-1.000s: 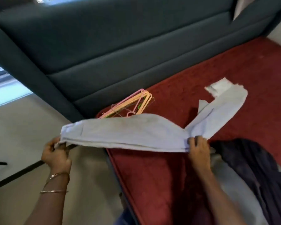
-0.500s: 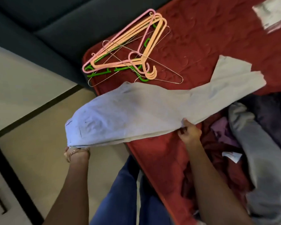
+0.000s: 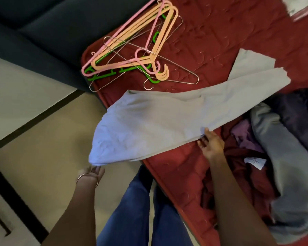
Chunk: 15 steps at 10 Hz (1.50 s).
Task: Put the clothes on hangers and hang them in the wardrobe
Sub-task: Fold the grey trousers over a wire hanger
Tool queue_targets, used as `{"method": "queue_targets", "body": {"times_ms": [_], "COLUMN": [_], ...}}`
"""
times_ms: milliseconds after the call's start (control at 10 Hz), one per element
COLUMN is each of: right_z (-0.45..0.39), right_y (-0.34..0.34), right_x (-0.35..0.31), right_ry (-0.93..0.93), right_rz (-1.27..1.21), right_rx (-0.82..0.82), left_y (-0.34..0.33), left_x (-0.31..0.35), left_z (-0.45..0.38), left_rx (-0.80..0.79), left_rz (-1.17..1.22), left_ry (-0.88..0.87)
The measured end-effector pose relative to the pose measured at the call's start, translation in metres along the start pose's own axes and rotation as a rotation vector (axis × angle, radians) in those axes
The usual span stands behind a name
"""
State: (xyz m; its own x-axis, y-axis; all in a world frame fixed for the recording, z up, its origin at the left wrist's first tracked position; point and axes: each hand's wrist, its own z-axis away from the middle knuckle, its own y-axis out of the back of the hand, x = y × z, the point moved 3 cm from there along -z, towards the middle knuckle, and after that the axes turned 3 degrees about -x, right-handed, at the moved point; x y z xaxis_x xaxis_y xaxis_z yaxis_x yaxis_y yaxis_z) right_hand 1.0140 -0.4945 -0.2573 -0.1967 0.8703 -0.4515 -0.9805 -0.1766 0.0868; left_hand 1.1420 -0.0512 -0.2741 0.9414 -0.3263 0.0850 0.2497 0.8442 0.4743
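A pair of light grey trousers (image 3: pixel 160 125) lies folded lengthwise across the corner of the red bed (image 3: pixel 220 32), its waist end hanging past the edge. My left hand (image 3: pixel 93 172), with bangles on the wrist, is under that waist end and mostly hidden by it. My right hand (image 3: pixel 211 143) touches the trousers' lower edge near the middle, fingers spread. A pile of pink, peach, green and wire hangers (image 3: pixel 142 50) lies on the bed just beyond the trousers.
A heap of clothes lies on the bed to the right: a grey garment (image 3: pixel 288 174), a dark purple one (image 3: pixel 299 118), a maroon one (image 3: pixel 238 167). A dark padded headboard (image 3: pixel 60 32) stands at the back left. Beige floor (image 3: pixel 43 157) lies below left.
The view has tilted down and closer. The trousers have come down onto the bed. My right hand has loosened from a pinch to spread fingers.
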Motion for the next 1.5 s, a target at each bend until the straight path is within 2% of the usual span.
{"method": "queue_targets", "body": {"times_ms": [100, 200, 300, 400, 500, 600, 700, 800, 900, 1000, 1100, 1200, 1300, 1400, 1500], "right_z": [-0.008, -0.006, 0.004, -0.003, -0.006, -0.007, -0.010, -0.007, -0.015, -0.028, -0.041, -0.036, -0.028, -0.024, -0.034], "right_y": [-0.018, -0.029, -0.035, -0.023, -0.013, -0.018, -0.028, -0.035, -0.027, -0.011, 0.008, 0.007, -0.011, -0.022, -0.019], "right_x": [-0.020, -0.041, -0.056, -0.058, -0.063, -0.071, -0.073, -0.094, -0.127, -0.135, -0.117, -0.114, -0.148, -0.193, -0.215], "right_ry": [0.084, 0.207, 0.319, 0.384, 0.365, 0.331, 0.131, 0.167, 0.383, 0.411, 0.220, 0.061, 0.177, 0.350, 0.467], "right_rz": [-0.006, -0.092, -0.074, -0.021, 0.054, -0.105, -0.373, -0.426, -0.419, -0.232, -0.130, -0.214, -0.371, -0.425, -0.420], "right_rx": [0.020, 0.065, 0.060, 0.118, 0.164, -0.007, -0.349, -0.450, -0.457, -0.371, -0.314, -0.476, -0.634, -0.644, -0.570], "left_y": [-0.047, -0.076, -0.147, -0.200, -0.229, -0.233, -0.227, -0.219, -0.227, -0.247, -0.258, -0.261, -0.261, -0.265, -0.274], "left_x": [0.041, 0.085, 0.118, 0.097, 0.079, 0.078, 0.076, 0.059, 0.046, 0.038, 0.043, 0.058, 0.065, 0.067, 0.068], "left_z": [0.030, 0.066, 0.128, 0.160, 0.170, 0.167, 0.171, 0.174, 0.172, 0.162, 0.157, 0.154, 0.150, 0.148, 0.153], "left_rx": [0.027, 0.449, 0.100, -0.247, -0.125, -0.045, -0.043, -0.024, -0.037, -0.136, -0.229, -0.373, -0.450, -0.446, -0.348], "left_rz": [-0.125, -0.545, -0.912, -1.597, -1.821, -1.715, -1.432, -1.257, -1.305, -1.513, -1.625, -1.621, -1.493, -1.380, -1.440], "left_ry": [0.018, -0.454, -1.276, -1.355, -1.396, -1.344, -1.449, -1.705, -1.671, -1.360, -1.311, -1.309, -1.212, -1.134, -1.100]}}
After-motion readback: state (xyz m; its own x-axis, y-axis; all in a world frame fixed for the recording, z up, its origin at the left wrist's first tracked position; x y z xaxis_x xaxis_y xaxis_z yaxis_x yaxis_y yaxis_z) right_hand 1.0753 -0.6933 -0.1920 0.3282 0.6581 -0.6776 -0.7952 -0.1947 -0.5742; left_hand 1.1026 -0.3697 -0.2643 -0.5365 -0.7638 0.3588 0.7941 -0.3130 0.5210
